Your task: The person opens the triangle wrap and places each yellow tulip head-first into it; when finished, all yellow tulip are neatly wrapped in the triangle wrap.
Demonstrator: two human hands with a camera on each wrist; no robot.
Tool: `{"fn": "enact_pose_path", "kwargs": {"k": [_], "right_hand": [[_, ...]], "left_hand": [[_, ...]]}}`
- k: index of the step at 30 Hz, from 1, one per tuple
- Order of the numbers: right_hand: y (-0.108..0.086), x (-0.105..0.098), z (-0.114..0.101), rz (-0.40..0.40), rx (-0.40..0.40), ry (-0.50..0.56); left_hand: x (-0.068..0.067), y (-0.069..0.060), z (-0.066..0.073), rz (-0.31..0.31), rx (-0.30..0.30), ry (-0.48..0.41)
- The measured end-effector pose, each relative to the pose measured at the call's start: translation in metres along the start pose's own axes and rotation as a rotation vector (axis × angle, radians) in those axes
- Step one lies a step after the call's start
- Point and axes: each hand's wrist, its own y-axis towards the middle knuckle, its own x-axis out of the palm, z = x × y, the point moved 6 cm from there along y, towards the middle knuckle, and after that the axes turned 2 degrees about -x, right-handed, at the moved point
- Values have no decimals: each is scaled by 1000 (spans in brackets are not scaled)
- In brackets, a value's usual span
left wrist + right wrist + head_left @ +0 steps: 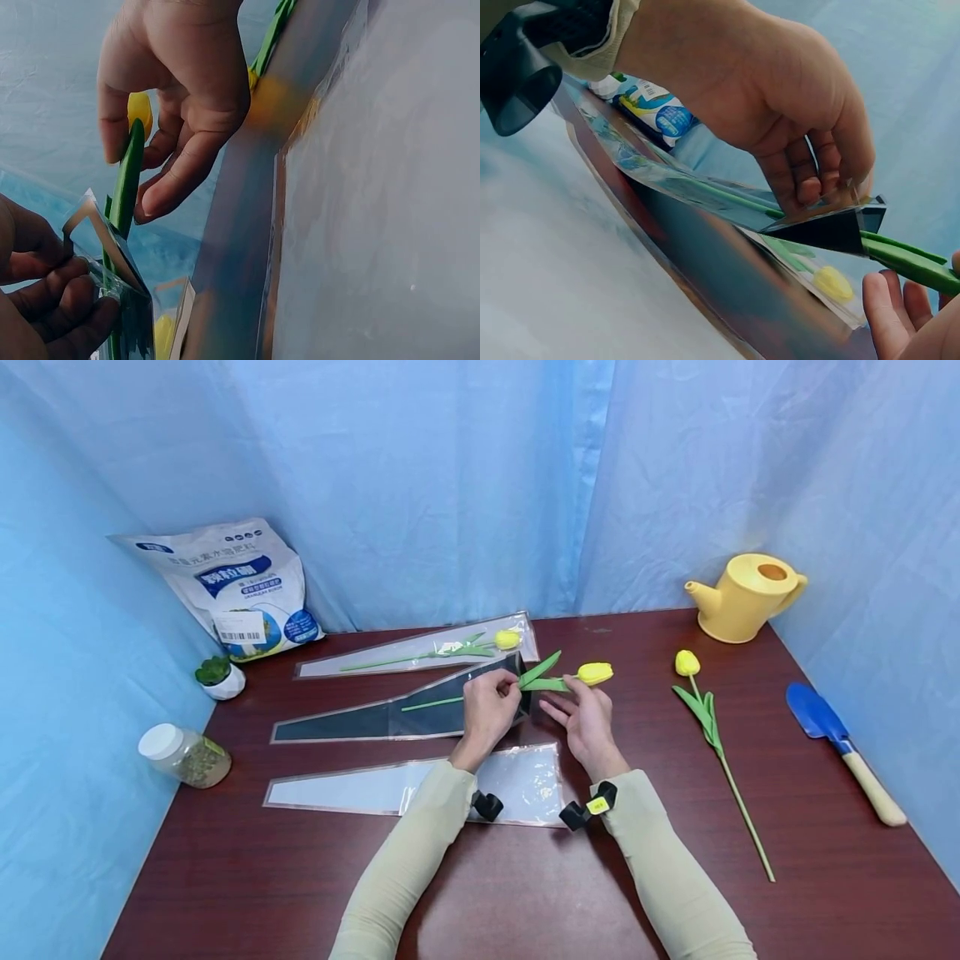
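Observation:
In the head view my left hand [489, 703] pinches the open mouth edge of the middle black-backed clear sleeve [360, 720]. My right hand [588, 722] holds a yellow tulip [595, 673] between thumb and fingers just below its bloom. The tulip's green stem [432, 703] lies inside the sleeve, while its leaves [542, 670] and bloom stick out to the right. In the right wrist view the leaves [907, 262] come out of the sleeve's black-lined mouth [829, 231].
Behind lies a white sleeve [322, 668] holding another tulip [507, 639]; a white sleeve [337, 787] lies in front. Rightward are a loose tulip [712, 727], a blue trowel [817, 710] and a yellow watering can [738, 602]. Leftward stand a bag [232, 577], a small plant [222, 679] and a jar [183, 756].

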Motion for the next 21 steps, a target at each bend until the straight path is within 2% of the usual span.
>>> {"fn": "enact_pose_path", "kwargs": {"k": [10, 21], "right_hand": [[-2, 7, 7, -24, 3, -47], [-4, 12, 15, -39, 10, -74]], "left_hand": [[-1, -1, 6, 25, 51, 5], [0, -4, 13, -5, 84, -21]]}}
